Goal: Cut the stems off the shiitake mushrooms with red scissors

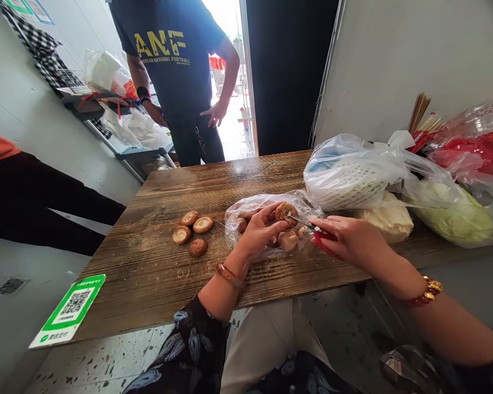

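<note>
My left hand (pixel 263 230) is closed on a brown shiitake mushroom (pixel 286 213), its underside turned toward me. In my right hand (pixel 345 238) is a pair of red-handled scissors (pixel 326 241), with the blades reaching the mushroom's centre, where the stem is. Whether the blades touch the stem I cannot tell. Beneath both hands lies a clear plastic bag (pixel 234 210) with several more mushrooms in it. Left of the bag, a small group of mushrooms (pixel 198 247) rests on the wooden table (pixel 148 273), some with their pale undersides up and one cap up.
Bagged vegetables (pixel 353 175) crowd the table's right side, with a cabbage in a bag (pixel 456 213) and wooden skewers (pixel 419 112) there too. A green QR-code card (pixel 69 312) lies at the front-left corner. One person (pixel 172 76) stands across the table; another person's legs (pixel 45 202) show at left.
</note>
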